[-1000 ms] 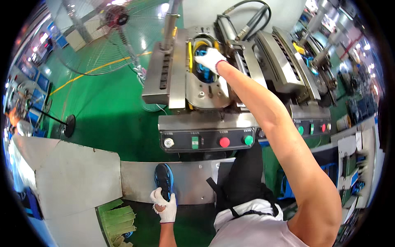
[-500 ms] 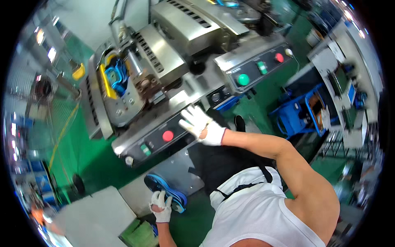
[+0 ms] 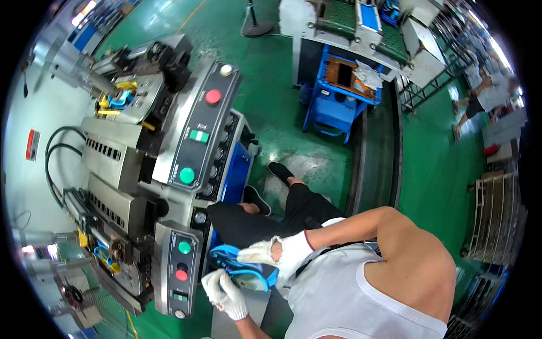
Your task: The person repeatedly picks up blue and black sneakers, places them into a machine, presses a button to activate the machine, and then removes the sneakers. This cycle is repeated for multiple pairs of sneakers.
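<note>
A person seen from above, in a white sleeveless top and dark trousers, holds a bright blue shoe with a pale sole (image 3: 244, 271) low in the frame, just in front of the torso. The left hand (image 3: 224, 294), in a white knitted glove, is closed around the shoe's near end from below. The right hand (image 3: 272, 252), in a white glove with a torn hole over the knuckles, lies across the top of the shoe with fingers curled onto it; the fingertips are hidden behind the shoe, so the firmness of that grip is hard to judge. Much of the shoe is covered by both gloves.

To the person's left stands a grey metal press machine (image 3: 135, 164) with dark sloped control panels. One panel carries a red round button (image 3: 213, 96) and a green round button (image 3: 187, 175). The machine's far side bends away into the dark fisheye rim. Above, on the green painted floor (image 3: 282, 101), sits a blue wheeled cart (image 3: 339, 104), its contents unclear. Another person (image 3: 480, 93) at the far right edge is blurred and partly cut off.
</note>
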{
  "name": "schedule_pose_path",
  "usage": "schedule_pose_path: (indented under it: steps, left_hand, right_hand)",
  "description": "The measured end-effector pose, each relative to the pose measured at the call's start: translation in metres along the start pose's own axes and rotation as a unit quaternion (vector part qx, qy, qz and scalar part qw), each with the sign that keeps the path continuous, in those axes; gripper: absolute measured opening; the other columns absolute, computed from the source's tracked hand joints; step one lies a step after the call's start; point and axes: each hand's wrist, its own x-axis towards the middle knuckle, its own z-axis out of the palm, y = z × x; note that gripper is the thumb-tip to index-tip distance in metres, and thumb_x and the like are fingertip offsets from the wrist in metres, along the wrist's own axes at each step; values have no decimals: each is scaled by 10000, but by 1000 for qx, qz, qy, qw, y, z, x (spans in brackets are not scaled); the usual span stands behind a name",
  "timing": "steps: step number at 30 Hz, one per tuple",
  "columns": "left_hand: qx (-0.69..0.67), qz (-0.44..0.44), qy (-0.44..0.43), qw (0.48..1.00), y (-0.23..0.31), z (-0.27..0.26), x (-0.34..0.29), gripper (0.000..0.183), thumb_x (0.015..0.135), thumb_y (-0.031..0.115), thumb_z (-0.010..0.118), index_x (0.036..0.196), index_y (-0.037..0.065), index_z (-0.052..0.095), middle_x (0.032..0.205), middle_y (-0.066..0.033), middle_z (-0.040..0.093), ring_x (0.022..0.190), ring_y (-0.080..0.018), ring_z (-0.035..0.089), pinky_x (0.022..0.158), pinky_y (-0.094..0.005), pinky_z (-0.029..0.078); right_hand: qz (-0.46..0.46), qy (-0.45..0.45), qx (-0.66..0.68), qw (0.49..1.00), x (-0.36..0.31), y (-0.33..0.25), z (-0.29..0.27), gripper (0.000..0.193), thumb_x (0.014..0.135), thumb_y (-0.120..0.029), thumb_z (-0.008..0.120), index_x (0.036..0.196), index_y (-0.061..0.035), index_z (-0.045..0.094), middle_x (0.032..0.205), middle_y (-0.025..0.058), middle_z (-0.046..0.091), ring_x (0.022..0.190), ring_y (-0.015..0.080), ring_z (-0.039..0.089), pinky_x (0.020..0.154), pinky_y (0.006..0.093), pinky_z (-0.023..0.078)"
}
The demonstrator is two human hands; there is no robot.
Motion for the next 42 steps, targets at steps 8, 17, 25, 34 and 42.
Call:
schedule_pose_path:
  steps: [8, 17, 25, 34, 42]
  left_hand:
    - [-175, 217, -191, 941, 159, 121, 138, 342, 891, -10, 702, 1231, 22, 677, 1161, -160, 656, 990, -273, 704, 839, -392, 574]
    - [-170, 418, -271, 850, 224, 161, 155, 579, 762, 77, 882, 1283, -6, 644, 1345, -254, 634, 1163, -433, 661, 985, -478, 557]
    - [-106, 170, -325, 924, 100, 151, 97, 469, 883, 22, 797, 1319, 9, 628, 1317, -205, 615, 962, -301, 730, 762, -358, 623]
    - [-48, -83, -268, 958, 65, 106, 54, 391, 931, -1, 714, 1312, 5, 626, 1277, -200, 633, 909, -254, 722, 781, -362, 599]
    - [8, -136, -77, 988, -18, 70, 4, 255, 970, 118, 711, 1208, 30, 691, 1195, -179, 716, 1142, -372, 686, 1003, -435, 543]
  right_hand:
    - [-46, 511, 99, 853, -105, -4, -46, 881, 833, -221, 843, 1562, 7, 403, 1422, 176, 592, 1256, 300, 626, 1095, 396, 493]
    - [43, 822, 78, 562, -200, 36, -248, 582, 932, -250, 820, 1396, 15, 589, 1306, 146, 707, 1229, 200, 657, 1055, 355, 528]
    - [276, 822, -252, 430, -278, 88, -560, 1142, 776, -712, 779, 1544, 68, 454, 1436, 303, 622, 1344, 405, 609, 1136, 442, 471]
    - [298, 772, -65, 557, -280, 122, -636, 931, 889, -637, 744, 1404, 120, 576, 1256, 220, 716, 997, 265, 744, 876, 395, 608]
    - [263, 656, 104, 700, -170, 206, -298, 853, 1014, -265, 747, 1637, 62, 264, 1669, 247, 335, 1284, 313, 635, 1036, 399, 592]
